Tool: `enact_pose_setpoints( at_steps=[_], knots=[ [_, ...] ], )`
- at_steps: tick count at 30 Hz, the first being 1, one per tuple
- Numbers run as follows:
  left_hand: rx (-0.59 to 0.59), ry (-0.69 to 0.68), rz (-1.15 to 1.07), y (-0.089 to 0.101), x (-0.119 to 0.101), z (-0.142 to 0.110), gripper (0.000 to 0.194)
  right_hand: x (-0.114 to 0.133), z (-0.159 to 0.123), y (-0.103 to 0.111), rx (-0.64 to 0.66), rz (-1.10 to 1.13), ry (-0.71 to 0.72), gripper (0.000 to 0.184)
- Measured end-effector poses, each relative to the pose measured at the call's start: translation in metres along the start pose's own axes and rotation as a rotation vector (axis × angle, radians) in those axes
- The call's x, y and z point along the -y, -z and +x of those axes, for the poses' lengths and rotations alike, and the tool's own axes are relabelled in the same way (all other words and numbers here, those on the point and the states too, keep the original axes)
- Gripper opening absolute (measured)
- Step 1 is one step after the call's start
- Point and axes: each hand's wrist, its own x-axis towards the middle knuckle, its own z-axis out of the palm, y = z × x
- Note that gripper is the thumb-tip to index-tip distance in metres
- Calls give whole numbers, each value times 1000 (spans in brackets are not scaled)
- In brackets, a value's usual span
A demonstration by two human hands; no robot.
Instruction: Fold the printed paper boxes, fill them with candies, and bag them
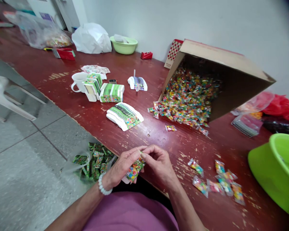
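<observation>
Setting: a person sits at the near edge of a worn red table (139, 134), seen from a camera on their head.
Left hand (121, 166): clenched around a small green printed packet (135, 169), held just over the near table edge; a white bead bracelet is on the wrist.
Right hand (159, 162): fingertips pinch the packet's top edge, touching the left thumb.
Packet: tilted, its mouth up between both hands; whether it is sealed I cannot tell.
Doing it well: probably keep the mouth upright and pinch close to the opening.
Near right: a few loose candy sachets (216, 181) lie on the table, beside a green basin (272, 166).
Far right: a tipped cardboard box (231, 70) spills many more sachets.
Far left: stacks of flat packets (124, 115) and a white cup (78, 81).
Near left, below the table: a clear bag of green packets (93, 160).
</observation>
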Motion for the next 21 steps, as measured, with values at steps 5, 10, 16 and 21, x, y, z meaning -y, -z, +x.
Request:
enact_pose_setpoints(
  at_steps=[5,10,16,21],
  knots=[
    [-8,7,6,-3,-1,0,62,-4,0,1,-9,-15,26,19],
    [15,26,-8,-2,0,0,62,-8,0,1,-20,53,3,22],
    [-1,17,11,-4,-1,0,63,-6,-1,0,-22,-5,-30,21],
    [-47,-10,16,-3,1,0,65,-10,-2,-1,-27,-23,-34,21]
  ],
)
